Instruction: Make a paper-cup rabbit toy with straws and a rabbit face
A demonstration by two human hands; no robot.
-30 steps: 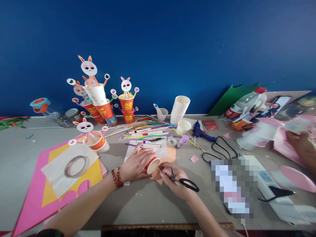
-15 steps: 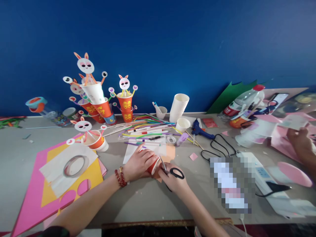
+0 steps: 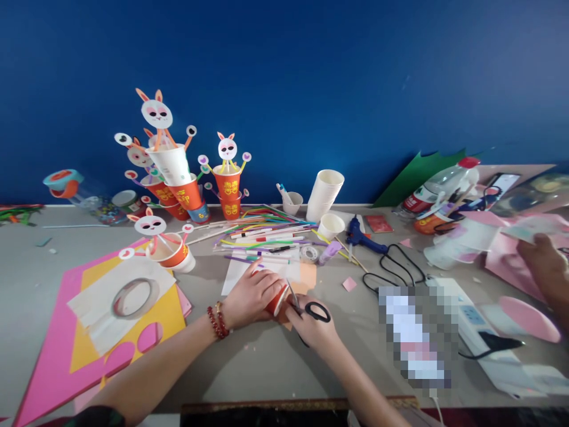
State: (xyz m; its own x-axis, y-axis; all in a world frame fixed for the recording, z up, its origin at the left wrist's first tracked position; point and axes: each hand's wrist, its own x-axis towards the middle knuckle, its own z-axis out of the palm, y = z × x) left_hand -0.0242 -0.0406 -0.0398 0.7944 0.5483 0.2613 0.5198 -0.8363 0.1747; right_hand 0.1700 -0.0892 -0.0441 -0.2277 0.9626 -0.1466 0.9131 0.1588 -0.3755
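Observation:
A red paper cup [image 3: 276, 301] lies tilted on its side, its rim toward the right. My left hand [image 3: 253, 293] is wrapped over the cup from the left, a beaded bracelet on its wrist. My right hand [image 3: 313, 323] is closed around black-handled scissors [image 3: 317, 311], whose metal blade points up and left beside the cup's rim. Fingertips of the right hand reach the cup's mouth; whether a blade is inside cannot be made out. White paper [image 3: 233, 277] and an orange sheet [image 3: 307, 276] lie under and behind the cup.
Stacked cups with rabbit faces [image 3: 157, 114] stand at the back left. Colored pipe cleaners and pens [image 3: 267, 234], a white cup stack [image 3: 325, 193] and a blue glue gun [image 3: 362, 237] lie behind. A power strip [image 3: 478, 332] sits right, near another person's hand [image 3: 544, 267].
My hands, the cup and the scissors stay almost in place. The view shifts slightly. At the right, the other person's hand has moved a little with the paper it holds.

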